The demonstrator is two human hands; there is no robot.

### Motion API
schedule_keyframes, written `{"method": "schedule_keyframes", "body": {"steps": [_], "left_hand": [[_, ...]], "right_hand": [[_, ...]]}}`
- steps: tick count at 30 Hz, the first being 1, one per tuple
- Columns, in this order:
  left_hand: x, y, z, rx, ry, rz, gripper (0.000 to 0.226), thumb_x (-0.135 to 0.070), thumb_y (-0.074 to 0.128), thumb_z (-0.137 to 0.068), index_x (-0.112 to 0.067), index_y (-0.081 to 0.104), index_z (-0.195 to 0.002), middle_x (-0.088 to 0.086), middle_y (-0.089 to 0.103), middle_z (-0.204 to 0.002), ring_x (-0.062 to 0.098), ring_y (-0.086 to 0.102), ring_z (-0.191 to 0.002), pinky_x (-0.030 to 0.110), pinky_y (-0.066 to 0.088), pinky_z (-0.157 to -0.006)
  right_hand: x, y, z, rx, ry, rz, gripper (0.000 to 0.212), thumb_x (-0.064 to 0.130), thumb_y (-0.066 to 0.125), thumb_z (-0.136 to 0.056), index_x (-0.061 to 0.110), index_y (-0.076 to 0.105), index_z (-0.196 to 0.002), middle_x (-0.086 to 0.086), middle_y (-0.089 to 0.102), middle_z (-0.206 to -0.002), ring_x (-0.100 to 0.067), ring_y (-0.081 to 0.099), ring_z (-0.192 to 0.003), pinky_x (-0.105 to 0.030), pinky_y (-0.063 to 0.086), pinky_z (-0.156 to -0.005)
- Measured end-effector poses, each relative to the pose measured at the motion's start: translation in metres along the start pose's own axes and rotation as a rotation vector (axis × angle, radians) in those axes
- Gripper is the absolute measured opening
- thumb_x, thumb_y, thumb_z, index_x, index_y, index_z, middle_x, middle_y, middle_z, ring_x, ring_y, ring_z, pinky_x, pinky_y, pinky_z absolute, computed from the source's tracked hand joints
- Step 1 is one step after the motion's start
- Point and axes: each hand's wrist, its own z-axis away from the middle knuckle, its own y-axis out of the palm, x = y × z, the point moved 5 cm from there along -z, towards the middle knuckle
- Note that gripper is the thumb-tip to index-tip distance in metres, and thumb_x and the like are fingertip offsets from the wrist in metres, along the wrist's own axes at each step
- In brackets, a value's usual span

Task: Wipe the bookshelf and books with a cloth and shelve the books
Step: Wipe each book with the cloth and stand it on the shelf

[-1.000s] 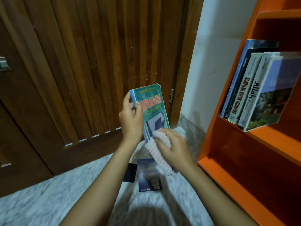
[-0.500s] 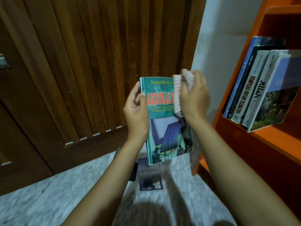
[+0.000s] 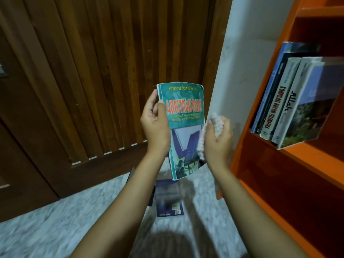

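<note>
Your left hand point(image 3: 155, 125) clamps the teal paperback point(image 3: 183, 127) upright by its spine, cover exposed, as your right hand point(image 3: 218, 141), closed around the bunched cloth point(image 3: 214, 125), wipes it beside the orange bookshelf point(image 3: 260, 149).

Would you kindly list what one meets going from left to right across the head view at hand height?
Wooden slatted door → left hand → green Arbitrase Online book → striped cloth bunched in the right hand → orange bookshelf → leaning shelved books.
</note>
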Motion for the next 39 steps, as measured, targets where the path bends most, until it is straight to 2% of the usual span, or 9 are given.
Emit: {"method": "schedule_keyframes", "body": {"steps": [4, 8, 14, 20, 26, 29, 33, 37, 39], "left_hand": [[0.004, 0.0, -0.006, -0.041, -0.008, 0.012, 0.035, -0.003, 0.044, -0.097, -0.004, 0.05, -0.131, -0.015, 0.07, -0.075, 0.001, 0.064, -0.07, 0.018, 0.052, -0.061], [-0.001, -0.014, -0.007, -0.118, -0.01, 0.049, 0.033, -0.006, 0.045, -0.097, -0.005, 0.051, -0.13, -0.012, 0.07, -0.081, 0.001, 0.065, -0.07, 0.019, 0.052, -0.059], [-0.004, -0.025, -0.009, -0.24, -0.051, 0.088, 0.034, -0.009, 0.048, -0.096, -0.007, 0.051, -0.13, 0.01, 0.067, -0.112, 0.005, 0.067, -0.078, 0.02, 0.054, -0.064], [-0.013, 0.009, 0.016, -0.09, -0.088, 0.088, 0.032, -0.008, 0.048, -0.096, -0.009, 0.054, -0.128, -0.01, 0.068, -0.09, 0.001, 0.067, -0.072, 0.017, 0.053, -0.06], [-0.013, 0.103, 0.049, 0.171, -0.099, 0.133, 0.034, -0.005, 0.049, -0.095, -0.01, 0.055, -0.128, -0.012, 0.072, -0.088, 0.004, 0.062, -0.069, 0.019, 0.051, -0.058], [-0.011, 0.149, 0.069, 0.255, -0.039, 0.104, 0.036, -0.003, 0.048, -0.095, -0.004, 0.051, -0.132, -0.01, 0.064, -0.112, -0.004, 0.065, -0.083, 0.013, 0.051, -0.065], [0.007, 0.194, 0.097, 0.317, 0.019, 0.078, 0.039, -0.003, 0.045, -0.097, -0.003, 0.044, -0.136, -0.016, 0.056, -0.121, -0.008, 0.063, -0.093, 0.01, 0.051, -0.07], [0.038, 0.227, 0.112, 0.451, -0.023, 0.057, 0.044, -0.02, 0.047, -0.098, -0.019, 0.038, -0.142, -0.02, 0.06, -0.12, 0.005, 0.061, -0.105, 0.03, 0.055, -0.086], [0.053, 0.241, 0.118, 0.539, -0.051, 0.04, 0.052, -0.036, 0.051, -0.093, -0.033, 0.033, -0.142, -0.01, 0.048, -0.14, 0.013, 0.048, -0.128, 0.044, 0.046, -0.102]], "right_hand": [[0.027, 0.016, 0.033, 0.248, -0.35, 0.038, 0.017, 0.021, 0.054, -0.087, 0.015, 0.058, -0.103, -0.003, 0.06, -0.097, -0.012, 0.056, -0.086, -0.006, 0.038, -0.072], [-0.014, -0.004, 0.013, 0.039, 0.033, 0.11, 0.02, 0.025, 0.054, -0.091, 0.013, 0.059, -0.106, -0.005, 0.063, -0.102, -0.023, 0.059, -0.094, -0.02, 0.038, -0.071], [0.025, 0.013, 0.066, 0.434, -0.356, 0.033, 0.023, 0.025, 0.053, -0.087, 0.014, 0.056, -0.107, -0.003, 0.06, -0.101, -0.015, 0.058, -0.089, -0.021, 0.045, -0.073], [-0.01, -0.045, 0.017, 0.187, -0.002, 0.053, 0.019, 0.02, 0.059, -0.09, 0.02, 0.058, -0.11, 0.0, 0.057, -0.107, -0.004, 0.052, -0.093, -0.007, 0.037, -0.083], [-0.011, -0.119, -0.043, 0.289, 0.376, -0.298, 0.031, 0.012, 0.057, -0.091, 0.019, 0.058, -0.121, -0.001, 0.065, -0.113, -0.011, 0.063, -0.1, -0.021, 0.051, -0.081], [-0.009, -0.172, -0.062, 0.192, 0.33, -0.244, 0.029, 0.007, 0.058, -0.089, 0.024, 0.06, -0.112, 0.001, 0.066, -0.108, -0.011, 0.064, -0.095, -0.023, 0.051, -0.076], [-0.012, -0.226, -0.08, 0.084, 0.2, -0.172, 0.031, -0.001, 0.057, -0.088, 0.025, 0.06, -0.104, 0.004, 0.066, -0.101, -0.008, 0.064, -0.089, -0.019, 0.053, -0.073], [-0.027, -0.255, -0.095, -0.011, 0.144, -0.081, 0.032, 0.002, 0.058, -0.089, 0.028, 0.059, -0.108, 0.008, 0.066, -0.101, -0.001, 0.064, -0.087, -0.025, 0.053, -0.072], [-0.041, -0.261, -0.102, -0.07, 0.145, -0.032, 0.031, 0.012, 0.061, -0.087, 0.036, 0.059, -0.107, 0.003, 0.067, -0.106, -0.011, 0.065, -0.096, -0.039, 0.053, -0.081]]}}
